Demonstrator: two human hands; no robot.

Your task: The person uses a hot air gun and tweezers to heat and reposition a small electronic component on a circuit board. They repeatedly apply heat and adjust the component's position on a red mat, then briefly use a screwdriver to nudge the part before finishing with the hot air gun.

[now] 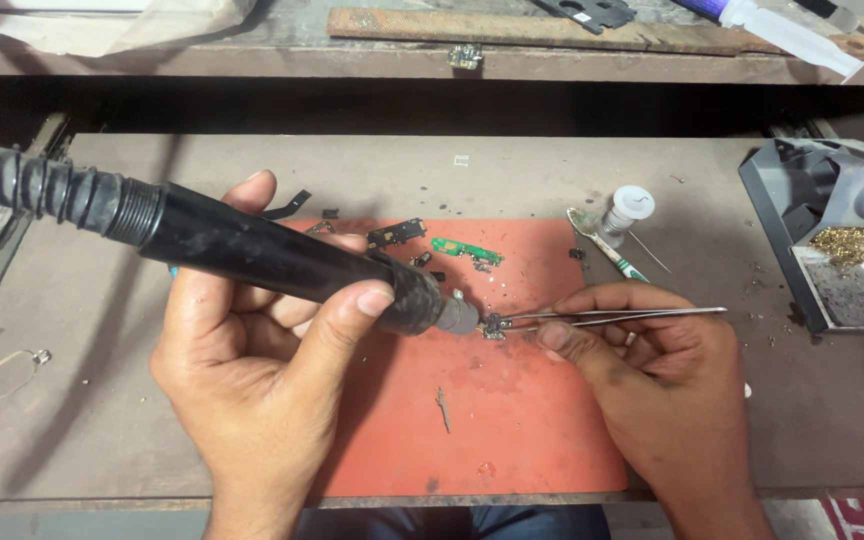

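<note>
Right at the middle of the red mat (512,440) sits a small circuit part (493,326), pinched in tweezers (612,316) by the right hand (642,360). The left hand (262,370) is wrapped around a black hot-air handle (282,262), nozzle seemingly touching the part. Lingering heat could scorch it or the mat; a loosened pinch would drop it. Loose board scraps (464,248) litter the worn grey bench (102,420).
</note>
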